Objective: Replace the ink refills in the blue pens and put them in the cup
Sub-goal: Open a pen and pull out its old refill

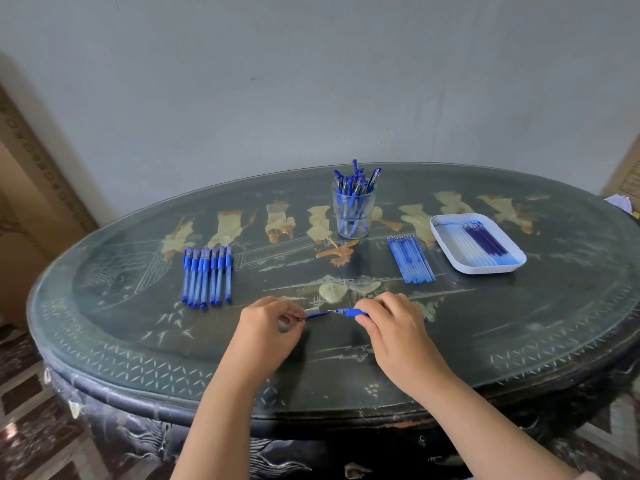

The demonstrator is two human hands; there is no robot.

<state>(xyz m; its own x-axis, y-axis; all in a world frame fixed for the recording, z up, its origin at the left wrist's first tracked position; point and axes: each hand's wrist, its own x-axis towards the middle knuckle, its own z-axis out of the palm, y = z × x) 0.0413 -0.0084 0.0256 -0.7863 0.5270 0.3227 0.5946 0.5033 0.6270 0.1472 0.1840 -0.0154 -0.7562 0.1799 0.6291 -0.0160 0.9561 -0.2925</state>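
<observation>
Left grip [273, 323] pinches a pen cap [317, 314], right grip [391, 323] holds the blue pen [349, 312], tip just beside it.

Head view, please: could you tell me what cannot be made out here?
Pen in the right hand: rear hidden by the hand.
Blue piece the left hand pinches: too small to identify.
Refills in the tray: blurred, uncountable.
Cardboard box: cut off by right edge.
</observation>
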